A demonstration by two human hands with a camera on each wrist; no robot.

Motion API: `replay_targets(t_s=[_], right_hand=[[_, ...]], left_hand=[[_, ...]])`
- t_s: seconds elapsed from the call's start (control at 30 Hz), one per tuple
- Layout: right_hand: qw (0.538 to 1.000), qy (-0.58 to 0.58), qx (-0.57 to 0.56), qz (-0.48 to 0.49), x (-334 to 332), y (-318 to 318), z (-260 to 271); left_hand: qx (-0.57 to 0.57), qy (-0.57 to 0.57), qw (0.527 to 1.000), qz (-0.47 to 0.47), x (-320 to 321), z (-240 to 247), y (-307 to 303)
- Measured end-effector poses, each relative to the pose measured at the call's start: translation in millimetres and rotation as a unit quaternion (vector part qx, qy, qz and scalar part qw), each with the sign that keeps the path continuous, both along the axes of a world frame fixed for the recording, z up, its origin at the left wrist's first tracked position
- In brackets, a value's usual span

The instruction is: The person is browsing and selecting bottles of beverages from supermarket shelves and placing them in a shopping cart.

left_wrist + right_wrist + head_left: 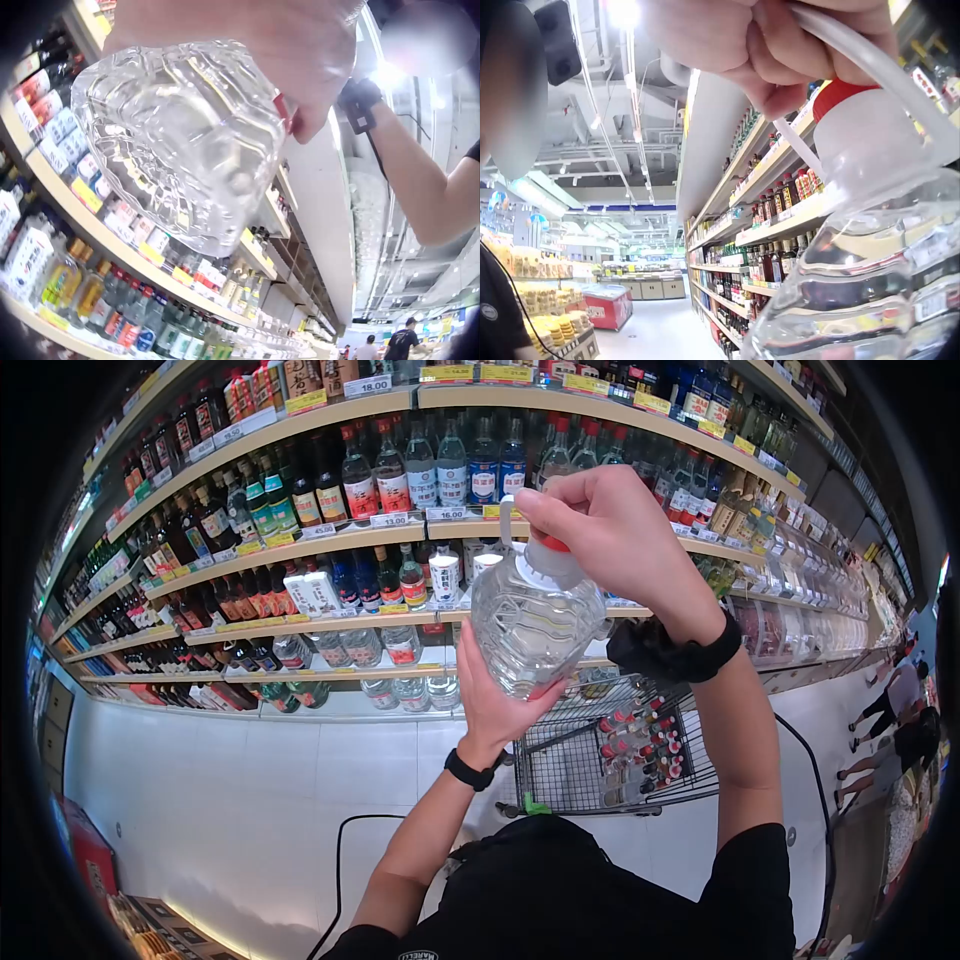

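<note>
right hand (625, 540) curled round the handle (507, 523) of the jug (535, 622), likely bearing weight; left hand (492, 700) spread beneath it, apparently for steadiness.

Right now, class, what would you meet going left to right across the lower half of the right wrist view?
Black shirt, yellow goods, red chest, pale floor, bottle shelves, clear bottle.

Bright overhead strip lighting, glare in wrist views, curved dark-edged head view.
</note>
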State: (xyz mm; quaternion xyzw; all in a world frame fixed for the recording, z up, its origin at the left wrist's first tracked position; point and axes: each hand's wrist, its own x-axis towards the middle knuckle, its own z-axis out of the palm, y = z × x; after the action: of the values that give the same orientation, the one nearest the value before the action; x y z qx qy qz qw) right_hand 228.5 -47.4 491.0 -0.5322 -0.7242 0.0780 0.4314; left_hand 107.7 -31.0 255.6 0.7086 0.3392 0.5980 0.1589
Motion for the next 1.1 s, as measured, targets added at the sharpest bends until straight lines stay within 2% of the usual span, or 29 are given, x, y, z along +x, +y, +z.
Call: replay_targets(t_s=[0.07,0.17,0.2,0.3,0.33,0.4,0.43,0.47,0.57,0.63,0.7,0.73,0.8,0.9,0.93,1.0,1.1], right_hand=[[0.999,-0.028,0.015,0.02,-8.9,5.7,3.6],[0.997,0.0,-0.005,0.082,-21.8,4.8,0.8],[0.995,-0.001,0.012,0.102,-23.9,-2.1,3.2],[0.982,0.07,0.136,0.111,-18.1,-8.8,-3.6],[0.986,0.05,0.128,0.098,-7.6,-10.0,-8.2],[0.989,0.078,0.024,0.121,10.6,-8.3,-38.3],[0.978,0.127,-0.07,0.148,14.1,-8.8,-61.4],[0.975,0.119,-0.137,0.13,15.4,-8.8,-85.8],[0.904,0.193,-0.319,0.211,13.9,-8.8,-178.2],[0.854,0.306,-0.348,0.237,-13.2,-23.9,-204.6],[0.823,0.4,-0.289,0.281,-24.2,-23.1,-234.5],[0.793,0.443,-0.294,0.297,-26.2,-24.6,-241.1],[0.729,0.521,-0.297,0.331,-29.9,-23.1,-243.7],[0.731,0.543,-0.303,0.281,-37.0,-26.1,-257.1],[0.731,0.525,-0.301,0.315,-30.7,-22.0,-272.4],[0.708,0.546,-0.266,0.359,-30.5,-22.6,-295.7],[0.663,0.595,-0.264,0.369,-31.0,-26.7,-314.0]], left_hand=[[0.012,-0.04,0.999,-0.026,-18.3,7.4,5.1],[-0.016,-0.091,0.993,-0.069,-39.7,14.7,0.1],[-0.031,-0.161,0.979,-0.124,-42.7,18.9,-4.7],[-0.111,-0.255,0.946,-0.163,-59.9,12.6,-12.9],[-0.125,-0.249,0.946,-0.167,-69.4,6.3,-10.8],[-0.188,-0.275,0.919,-0.211,-89.5,3.7,-9.4],[-0.217,-0.288,0.903,-0.234,-97.8,3.7,-8.7],[-0.219,-0.309,0.888,-0.261,-104.3,5.1,-9.6],[-0.262,-0.375,0.827,-0.326,-116.1,21.7,-17.9],[-0.262,-0.392,0.808,-0.352,-118.8,23.6,-18.4],[-0.288,-0.402,0.78,-0.383,-125.8,19.7,-18.1],[-0.298,-0.382,0.785,-0.385,-129.6,20.3,-19.3],[-0.317,-0.397,0.766,-0.393,-131.2,19.7,-22.9],[-0.33,-0.39,0.765,-0.391,-133.3,13.2,-23.2],[-0.331,-0.382,0.772,-0.385,-135.3,11.8,-23.6],[-0.341,-0.358,0.774,-0.396,-140.7,10.7,-23.1],[-0.362,-0.317,0.78,-0.401,-144.8,10.6,-21.4]])
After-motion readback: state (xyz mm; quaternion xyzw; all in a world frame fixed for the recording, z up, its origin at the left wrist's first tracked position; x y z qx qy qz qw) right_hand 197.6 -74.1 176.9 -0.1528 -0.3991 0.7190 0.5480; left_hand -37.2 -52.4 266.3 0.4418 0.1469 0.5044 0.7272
